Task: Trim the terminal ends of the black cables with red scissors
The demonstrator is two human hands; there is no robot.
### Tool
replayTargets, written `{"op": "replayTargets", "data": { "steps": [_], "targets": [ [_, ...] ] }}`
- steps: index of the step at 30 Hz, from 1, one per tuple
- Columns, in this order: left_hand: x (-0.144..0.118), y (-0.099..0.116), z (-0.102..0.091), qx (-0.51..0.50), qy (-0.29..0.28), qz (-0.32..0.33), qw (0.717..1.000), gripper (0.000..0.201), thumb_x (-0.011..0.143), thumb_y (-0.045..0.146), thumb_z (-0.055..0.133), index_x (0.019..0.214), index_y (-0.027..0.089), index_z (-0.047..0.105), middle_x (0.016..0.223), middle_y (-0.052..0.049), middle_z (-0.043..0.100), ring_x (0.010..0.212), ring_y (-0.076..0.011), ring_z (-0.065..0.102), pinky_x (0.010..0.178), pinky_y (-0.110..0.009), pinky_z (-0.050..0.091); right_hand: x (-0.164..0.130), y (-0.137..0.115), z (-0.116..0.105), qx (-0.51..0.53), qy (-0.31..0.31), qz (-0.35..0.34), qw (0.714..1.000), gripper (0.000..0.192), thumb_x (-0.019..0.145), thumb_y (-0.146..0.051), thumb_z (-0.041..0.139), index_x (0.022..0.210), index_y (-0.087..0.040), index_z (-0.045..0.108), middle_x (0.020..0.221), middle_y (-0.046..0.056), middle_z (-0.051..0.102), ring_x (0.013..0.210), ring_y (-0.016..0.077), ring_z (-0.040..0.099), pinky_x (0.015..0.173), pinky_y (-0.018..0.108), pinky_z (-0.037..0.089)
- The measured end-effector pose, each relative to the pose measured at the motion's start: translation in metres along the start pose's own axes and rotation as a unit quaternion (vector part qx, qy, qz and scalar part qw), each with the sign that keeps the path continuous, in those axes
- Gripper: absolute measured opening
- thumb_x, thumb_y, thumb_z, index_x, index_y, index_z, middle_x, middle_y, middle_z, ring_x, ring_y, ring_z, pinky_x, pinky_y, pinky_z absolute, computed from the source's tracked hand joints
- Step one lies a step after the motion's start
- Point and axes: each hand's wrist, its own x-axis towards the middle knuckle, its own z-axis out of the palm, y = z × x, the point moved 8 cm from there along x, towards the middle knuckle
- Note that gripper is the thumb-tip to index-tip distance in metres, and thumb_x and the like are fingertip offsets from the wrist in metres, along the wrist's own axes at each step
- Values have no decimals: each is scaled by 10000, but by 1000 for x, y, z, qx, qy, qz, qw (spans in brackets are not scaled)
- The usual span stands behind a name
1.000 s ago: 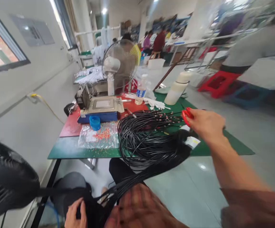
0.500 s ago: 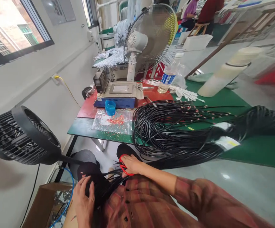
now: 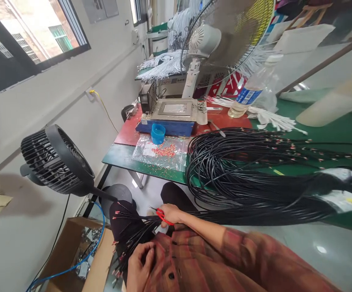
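A: Head view, item one?
B: Right hand (image 3: pixel 170 212), fingers closed through red-handled scissors (image 3: pixel 163 216), blades at the black cable bundle (image 3: pixel 255 190) over the lap.

A: Item two?
B: Left hand (image 3: pixel 139 265), fingers wrapped around the bundle's loose ends (image 3: pixel 124 239), low by the plaid shirt.

A: Where does the bundle lie?
B: Coiled on the green surface (image 3: pixel 117 156), trailing off its near edge down to both hands.

A: Surroundings?
B: Blue cup (image 3: pixel 158 133), bag of red terminals (image 3: pixel 163 150), blue-based machine (image 3: pixel 171 115), water bottle (image 3: pixel 249 95), white pedestal fan (image 3: pixel 203 40), black floor fan (image 3: pixel 57 160), cardboard box (image 3: pixel 81 259).
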Motion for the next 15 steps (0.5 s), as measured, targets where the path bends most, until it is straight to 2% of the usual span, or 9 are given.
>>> {"op": "replayTargets", "data": {
  "steps": [4, 6, 8, 11, 13, 15],
  "targets": [
    [9, 5, 3, -47, -66, -20, 996, 414, 627, 511, 503, 872, 214, 656, 983, -86, 711, 987, -218, 599, 954, -388, 421, -29, -14, -29, 97, 39, -44, 994, 309, 596, -378, 670, 772, -179, 513, 580, -77, 473, 547, 75, 452, 475, 174, 288],
    [13, 7, 7, -147, -102, -44, 983, 401, 620, 453, 553, 927, 210, 639, 1050, -81, 696, 1038, -216, 584, 996, -393, 393, -49, -29, -42, 197, 63, -92, 974, 322, 555, -340, 695, 709, -173, 467, 559, -89, 402, 523, 57, 375, 453, 170, 249],
    [19, 11, 9, -295, -119, -64, 946, 420, 598, 366, 612, 1003, 255, 597, 1074, -48, 690, 1047, -194, 584, 1015, -387, 384, -68, -41, -49, 290, 75, -128, 946, 345, 529, -305, 707, 668, -173, 420, 557, -91, 356, 519, 49, 319, 444, 168, 223],
    [33, 23, 4, -489, -108, -49, 864, 545, 597, 332, 617, 1125, 346, 484, 1135, -10, 661, 1092, -172, 563, 1032, -375, 382, -87, -48, -42, 385, 65, -120, 913, 337, 548, -266, 685, 677, -182, 385, 547, -94, 362, 499, 44, 308, 435, 164, 212],
    [43, 33, -2, -566, -100, -31, 818, 550, 651, 346, 552, 1180, 379, 409, 1204, 3, 621, 1134, -155, 536, 1050, -358, 372, -93, -47, -32, 421, 61, -98, 900, 337, 538, -229, 675, 663, -186, 365, 530, -97, 363, 485, 42, 301, 423, 164, 198],
    [52, 41, -6, -602, -93, -34, 792, 523, 684, 312, 510, 1184, 410, 389, 1194, 25, 627, 1115, -131, 547, 1052, -338, 375, -95, -45, -26, 445, 73, -81, 889, 353, 504, -195, 675, 624, -184, 343, 527, -98, 343, 486, 37, 272, 417, 166, 180]
  ]
}}
